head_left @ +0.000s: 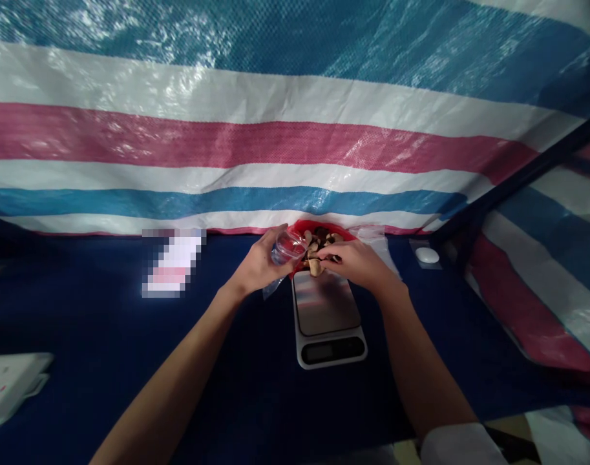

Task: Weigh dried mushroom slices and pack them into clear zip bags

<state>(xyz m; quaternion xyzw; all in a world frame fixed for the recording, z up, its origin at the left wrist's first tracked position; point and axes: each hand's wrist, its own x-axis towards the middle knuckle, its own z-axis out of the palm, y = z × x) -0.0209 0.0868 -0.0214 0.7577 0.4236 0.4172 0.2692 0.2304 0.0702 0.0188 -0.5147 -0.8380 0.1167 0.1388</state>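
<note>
My left hand (262, 261) is wrapped round a clear plastic cup (291, 245), tilted over the near left side of a red bag (302, 226). Inside the bag lie several brown and pale dried pieces (318, 237) that look like mushrooms. My right hand (353, 261) is at the bag's near side, its thumb and fingers pinched on a pale dried piece (316, 267). Just below both hands stands a white kitchen scale (331, 336) with a shiny plate (326, 303) and a dark display.
A clear plastic bag (379, 245) lies behind my right hand. Farther right is a white computer mouse (427, 256). A blurred-out bright panel (176, 261) is on the left, and a white box-like device (13, 384) sits at the left edge. Striped sheeting (236, 142) hangs behind the dark blue table.
</note>
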